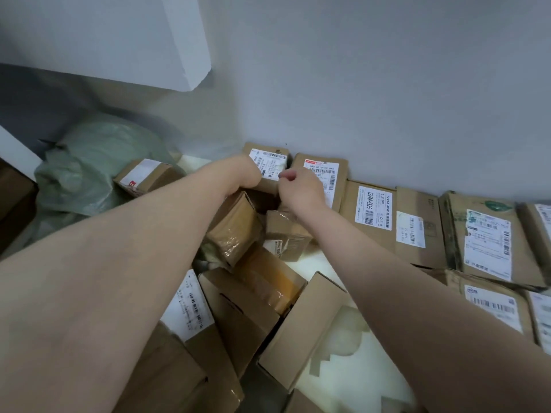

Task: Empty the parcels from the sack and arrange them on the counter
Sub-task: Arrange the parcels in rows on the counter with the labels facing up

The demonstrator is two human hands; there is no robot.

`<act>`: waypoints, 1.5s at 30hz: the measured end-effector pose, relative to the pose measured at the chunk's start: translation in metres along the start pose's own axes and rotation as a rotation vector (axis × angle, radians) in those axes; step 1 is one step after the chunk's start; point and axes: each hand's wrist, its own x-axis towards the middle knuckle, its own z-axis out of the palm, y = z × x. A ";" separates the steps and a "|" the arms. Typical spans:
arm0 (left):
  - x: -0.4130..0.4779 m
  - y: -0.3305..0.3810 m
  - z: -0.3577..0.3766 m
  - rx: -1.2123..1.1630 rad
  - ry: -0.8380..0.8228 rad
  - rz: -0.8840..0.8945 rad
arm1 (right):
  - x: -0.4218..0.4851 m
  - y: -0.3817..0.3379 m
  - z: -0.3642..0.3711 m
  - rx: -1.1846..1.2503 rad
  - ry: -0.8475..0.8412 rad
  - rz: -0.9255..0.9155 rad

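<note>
Both my arms reach to the far wall over a heap of cardboard parcels. My left hand (243, 175) grips the left side of a small labelled parcel (269, 162) that stands against the wall. My right hand (298, 189) holds its right edge, fingers curled at the label. Beside it a flat parcel with a red-marked label (329, 174) leans on the wall. More labelled parcels (374, 210) lie in a row to the right along the wall. The grey-green sack (98, 162) lies crumpled at the far left.
Loose taped boxes (235, 231) are piled under my arms. Larger cartons (301, 329) sit at the near edge on the white counter (369, 365). A box (146, 175) rests against the sack. A white overhang (119, 40) juts from the wall above left.
</note>
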 end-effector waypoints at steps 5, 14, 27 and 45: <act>-0.012 0.009 0.008 -0.041 0.196 -0.015 | -0.030 0.038 -0.052 0.076 -0.026 0.038; -0.113 0.060 0.025 -0.278 0.211 0.069 | -0.151 0.062 -0.083 -0.092 -0.340 0.225; -0.201 0.052 0.089 -0.761 -0.072 0.129 | -0.207 0.125 -0.152 0.273 0.111 0.252; -0.214 0.053 0.129 -0.585 0.403 0.478 | -0.207 0.138 -0.160 0.571 -0.150 0.389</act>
